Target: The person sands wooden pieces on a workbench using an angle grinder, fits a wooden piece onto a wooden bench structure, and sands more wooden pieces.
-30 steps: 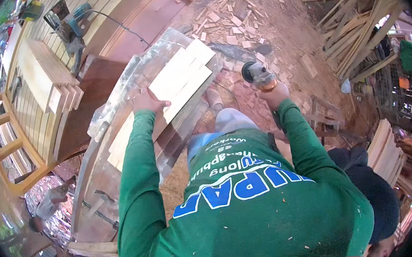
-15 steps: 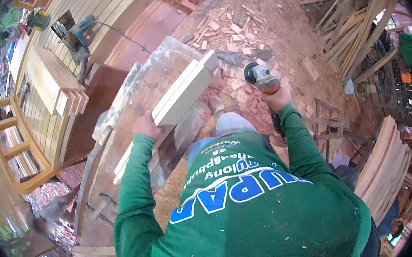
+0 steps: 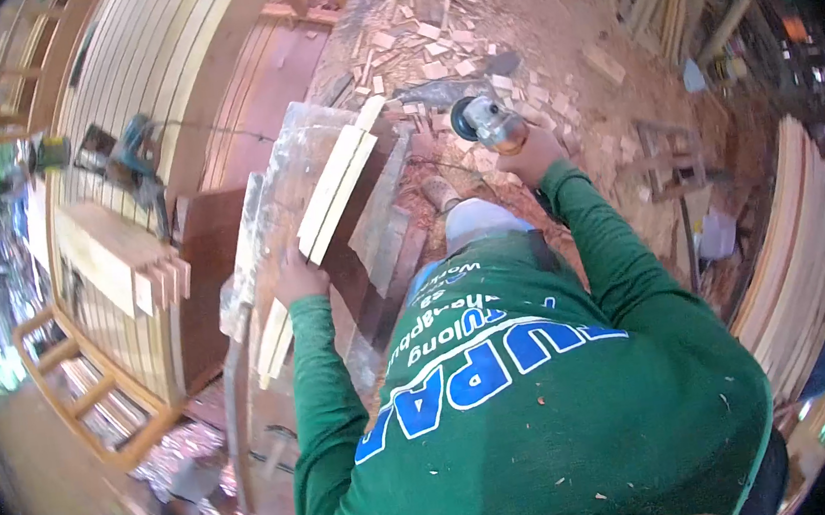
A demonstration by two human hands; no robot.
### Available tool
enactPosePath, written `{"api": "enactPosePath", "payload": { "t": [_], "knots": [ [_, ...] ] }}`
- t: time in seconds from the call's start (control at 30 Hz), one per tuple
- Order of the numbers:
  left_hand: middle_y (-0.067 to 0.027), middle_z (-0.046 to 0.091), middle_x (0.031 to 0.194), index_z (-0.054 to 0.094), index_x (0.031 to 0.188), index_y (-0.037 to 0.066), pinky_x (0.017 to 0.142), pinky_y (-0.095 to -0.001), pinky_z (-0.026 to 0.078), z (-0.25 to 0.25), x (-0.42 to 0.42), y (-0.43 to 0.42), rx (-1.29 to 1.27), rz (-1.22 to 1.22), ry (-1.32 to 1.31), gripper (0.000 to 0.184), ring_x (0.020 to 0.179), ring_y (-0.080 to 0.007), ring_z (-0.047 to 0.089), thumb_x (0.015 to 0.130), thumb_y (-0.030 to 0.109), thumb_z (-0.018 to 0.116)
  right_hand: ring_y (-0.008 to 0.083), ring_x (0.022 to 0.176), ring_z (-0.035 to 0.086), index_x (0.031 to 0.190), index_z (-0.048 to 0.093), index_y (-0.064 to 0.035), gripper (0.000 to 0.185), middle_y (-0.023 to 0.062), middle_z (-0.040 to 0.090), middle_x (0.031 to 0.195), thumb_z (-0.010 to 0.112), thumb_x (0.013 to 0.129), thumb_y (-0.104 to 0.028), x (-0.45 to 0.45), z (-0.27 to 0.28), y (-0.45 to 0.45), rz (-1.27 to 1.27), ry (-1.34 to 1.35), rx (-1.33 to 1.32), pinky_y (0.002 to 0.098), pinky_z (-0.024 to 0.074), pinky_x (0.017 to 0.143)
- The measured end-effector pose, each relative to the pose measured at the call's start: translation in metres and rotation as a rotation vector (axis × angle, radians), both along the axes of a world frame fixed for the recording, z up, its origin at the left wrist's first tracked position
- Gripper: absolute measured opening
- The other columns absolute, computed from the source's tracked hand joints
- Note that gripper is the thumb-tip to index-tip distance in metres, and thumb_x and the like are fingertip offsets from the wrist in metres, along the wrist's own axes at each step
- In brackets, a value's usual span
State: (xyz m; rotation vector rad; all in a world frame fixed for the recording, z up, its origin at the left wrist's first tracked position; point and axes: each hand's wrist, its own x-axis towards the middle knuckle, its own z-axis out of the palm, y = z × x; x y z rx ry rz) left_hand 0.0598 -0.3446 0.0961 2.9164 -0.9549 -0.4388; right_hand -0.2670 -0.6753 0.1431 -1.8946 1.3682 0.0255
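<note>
My right hand (image 3: 531, 154) is wrapped round an angle grinder (image 3: 497, 126), which it holds up off the bench with the disc end pointing away from me to the left. My left hand (image 3: 301, 276) grips the near end of a pale wooden board (image 3: 337, 187) lying lengthwise on the worn workbench (image 3: 270, 197). Narrow strip-like edges of the board face up. More pale wood (image 3: 275, 344) shows on the near side of my left hand. Disc and board are apart.
Wood offcuts (image 3: 436, 49) and sawdust cover the floor ahead. On the left, a slatted surface carries stacked wooden pieces (image 3: 115, 250) and a blue corded power tool (image 3: 135, 151). A ladder-like wooden frame (image 3: 94, 386) leans nearby. Curved boards (image 3: 795, 258) are stacked on the right.
The board has turned from showing its broad face to showing its narrow edges, with my left hand still on it. The grinder stays raised in my right hand. The camera view has swung.
</note>
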Motion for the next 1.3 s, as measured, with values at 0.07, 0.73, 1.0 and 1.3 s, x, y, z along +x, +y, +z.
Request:
{"api": "enactPosePath", "payload": {
  "t": [0.07, 0.73, 1.0, 1.3],
  "knots": [
    [-0.0124, 0.07, 0.119, 0.058, 0.136, 0.019, 0.085, -0.0507, 0.057, 0.019, -0.003, -0.016, 0.154, 0.026, 0.037, 0.056, 0.106, -0.0356, 0.07, 0.082, 0.013, 0.066, 0.0342, 0.096, 0.074, 0.106, 0.076, -0.0034, 0.051, 0.0196, 0.077, 0.099, 0.082, 0.068, -0.036, 0.003, 0.008, 0.001, -0.017, 0.057, 0.004, 0.0425, 0.0581, 0.088],
    [-0.0201, -0.005, 0.172, 0.004, 0.166, 0.024, 0.1, -0.0857, 0.036, -0.013, -0.037, -0.053, 0.392, 0.226, 0.384, 0.152, 0.153, -0.0571, 0.002, 0.05, 0.047, 0.1, 0.0298, 0.086, 0.075, 0.104, 0.075, -0.0053, 0.045, 0.0156, 0.077, 0.091, 0.083, 0.068, -0.031, 0.033, -0.049, -0.003, 0.214, 0.05, 0.06, 0.041, 0.0578, 0.081],
    [-0.0193, -0.009, 0.172, -0.002, 0.166, 0.025, 0.102, -0.0828, 0.038, -0.025, -0.032, -0.05, 0.404, 0.23, 0.42, 0.157, 0.152, -0.0605, -0.001, 0.05, 0.046, 0.101, 0.0366, 0.09, 0.074, 0.1, 0.076, -0.0059, 0.049, 0.0206, 0.076, 0.094, 0.085, 0.067, -0.041, 0.061, -0.058, -0.02, 0.346, 0.088, -0.004, 0.0459, 0.0591, 0.084],
    [-0.0191, -0.008, 0.171, -0.003, 0.165, 0.026, 0.099, -0.0841, 0.04, -0.019, -0.03, -0.059, 0.457, 0.235, 0.424, 0.157, 0.15, -0.063, 0.0, 0.049, 0.047, 0.101, 0.0376, 0.092, 0.073, 0.101, 0.076, -0.0087, 0.045, 0.0217, 0.075, 0.096, 0.079, 0.069, -0.04, 0.099, -0.05, -0.041, 0.466, 0.241, -0.012, 0.0454, 0.0594, 0.086]
  ]
}}
